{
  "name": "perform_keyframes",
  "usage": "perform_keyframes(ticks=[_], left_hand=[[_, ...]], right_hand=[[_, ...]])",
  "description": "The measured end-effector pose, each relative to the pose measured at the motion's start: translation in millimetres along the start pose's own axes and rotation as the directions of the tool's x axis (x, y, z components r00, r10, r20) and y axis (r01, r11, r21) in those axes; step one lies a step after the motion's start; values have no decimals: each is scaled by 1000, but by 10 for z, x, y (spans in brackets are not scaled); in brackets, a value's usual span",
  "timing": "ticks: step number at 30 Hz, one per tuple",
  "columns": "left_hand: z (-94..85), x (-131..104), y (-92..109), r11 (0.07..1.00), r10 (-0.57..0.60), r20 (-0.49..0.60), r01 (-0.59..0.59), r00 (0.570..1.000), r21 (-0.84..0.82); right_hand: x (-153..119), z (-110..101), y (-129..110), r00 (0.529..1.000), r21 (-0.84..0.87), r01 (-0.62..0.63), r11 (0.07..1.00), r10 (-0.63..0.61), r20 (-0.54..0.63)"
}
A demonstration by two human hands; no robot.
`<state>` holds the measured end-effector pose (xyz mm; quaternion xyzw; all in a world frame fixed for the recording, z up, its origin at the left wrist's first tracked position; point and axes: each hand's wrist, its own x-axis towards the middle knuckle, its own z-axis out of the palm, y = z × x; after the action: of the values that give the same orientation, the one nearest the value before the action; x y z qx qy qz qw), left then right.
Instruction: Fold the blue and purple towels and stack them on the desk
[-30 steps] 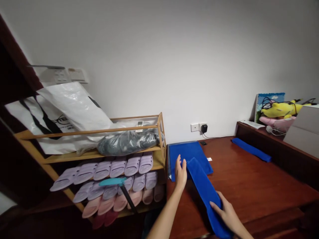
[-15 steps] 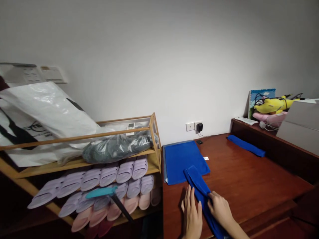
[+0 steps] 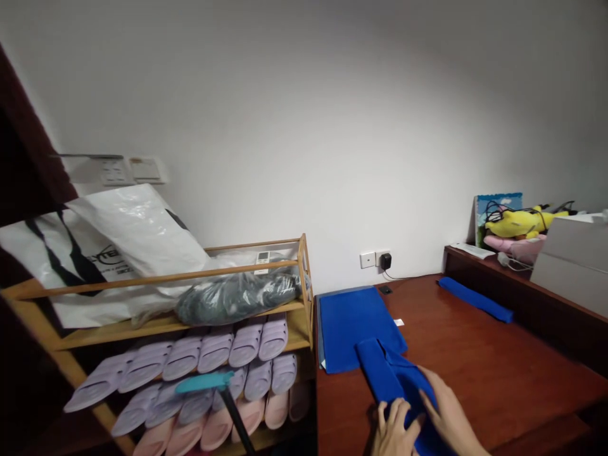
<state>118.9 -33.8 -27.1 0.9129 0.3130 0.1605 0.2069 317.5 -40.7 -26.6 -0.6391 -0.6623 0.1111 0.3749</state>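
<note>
A long folded blue cloth (image 3: 380, 373) lies at the table's near edge, its far end overlapping a flat blue cloth (image 3: 358, 323). My left hand (image 3: 395, 429) rests on its near part, fingers bent and gripping the fabric. On the other side, my right hand (image 3: 446, 405) has its thumb and fingers closed around the right layer, which is raised and opened away from the left layer. The lower end of the cloth runs out of view at the bottom. Farther back, a narrow rolled blue cloth (image 3: 475, 299) lies beside the raised ledge.
To the left stands a wooden rack (image 3: 304, 304) with lilac slippers (image 3: 228, 348), pink slippers (image 3: 216, 430) and white bags (image 3: 142, 234). A turquoise-headed tool (image 3: 204, 382) leans before it. A black plug (image 3: 386, 260) sits in the wall; a yellow plush toy (image 3: 520, 223) lies on the right ledge.
My left hand has gone from lying flat beside the folded cloth to gripping it. My right hand has spread the right layer outward, so the strip looks wider. The view has shifted slightly.
</note>
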Motion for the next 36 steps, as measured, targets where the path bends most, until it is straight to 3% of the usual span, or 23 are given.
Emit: perform_keyframes(ticks=[4, 8, 12, 16, 19, 21, 24, 28, 32, 36], left_hand=[[-107, 56, 123, 997, 80, 29, -80, 996, -16], [-267, -173, 107, 999, 12, 29, -13, 999, 43], [-473, -542, -45, 981, -35, 83, 18, 996, 194], [-836, -892, -135, 943, -73, 134, 25, 988, 332], [-1094, -965, -84, 912, -177, 106, 123, 978, 390], [-1151, -878, 12, 887, -281, 22, 251, 959, 389], [-996, -630, 179, 890, -346, -99, 360, 933, 280], [-561, -384, 218, 920, -374, -22, 374, 927, 114], [-328, -395, 38, 890, -453, 83, 445, 888, 101], [-318, -478, -83, 833, -529, 31, 513, 848, 206]], right_hand=[[-47, 229, -134, 983, -33, 37, 999, -30, 178], [-123, 276, -90, 967, -208, 124, 970, -71, 244], [-208, 266, -53, 962, -297, 186, 936, -112, 251], [-334, 282, -24, 970, -359, 201, 911, -134, 203], [-358, 276, -61, 977, -409, 198, 891, -148, 153], [-292, 261, -136, 987, -454, 154, 878, -110, 121], [-132, 268, -271, 994, -473, 101, 875, -66, 90], [-67, 358, -279, 976, -390, 190, 901, -129, 175], [-174, 313, -19, 966, -393, 180, 902, -88, 241], [-243, 45, 383, 973, -421, 149, 895, -56, 226]])
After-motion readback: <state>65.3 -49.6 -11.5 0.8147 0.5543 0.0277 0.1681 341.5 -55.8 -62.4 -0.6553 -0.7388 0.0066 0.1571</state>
